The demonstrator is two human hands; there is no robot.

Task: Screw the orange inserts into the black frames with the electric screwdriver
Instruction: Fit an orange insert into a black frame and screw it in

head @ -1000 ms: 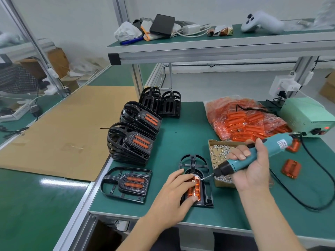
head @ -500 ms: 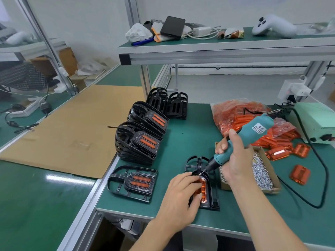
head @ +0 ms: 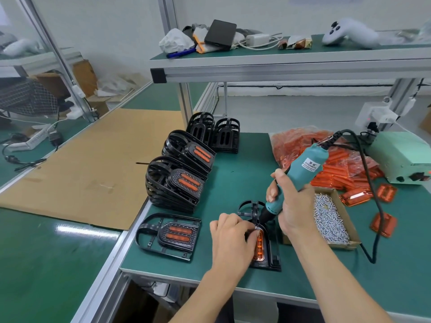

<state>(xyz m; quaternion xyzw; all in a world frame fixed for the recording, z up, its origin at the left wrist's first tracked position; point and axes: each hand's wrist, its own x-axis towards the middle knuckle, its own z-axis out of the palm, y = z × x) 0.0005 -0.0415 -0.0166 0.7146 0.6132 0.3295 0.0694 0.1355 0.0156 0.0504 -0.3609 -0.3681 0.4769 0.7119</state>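
2 hands share the job: the left hand (head: 229, 241) pins the orange insert (head: 260, 245) in its black frame (head: 268, 259), seemingly steadying a screw, while the right hand (head: 291, 206) grips the electric screwdriver (head: 300, 176) beside the screw box (head: 331, 220).

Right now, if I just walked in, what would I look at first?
Probably the teal electric screwdriver, gripped in the right hand near the middle of the green bench, its tip down on the black frame with the glowing orange insert that the left hand steadies. Next, the big bag of orange inserts behind it, and the stacks of finished frames to the left.
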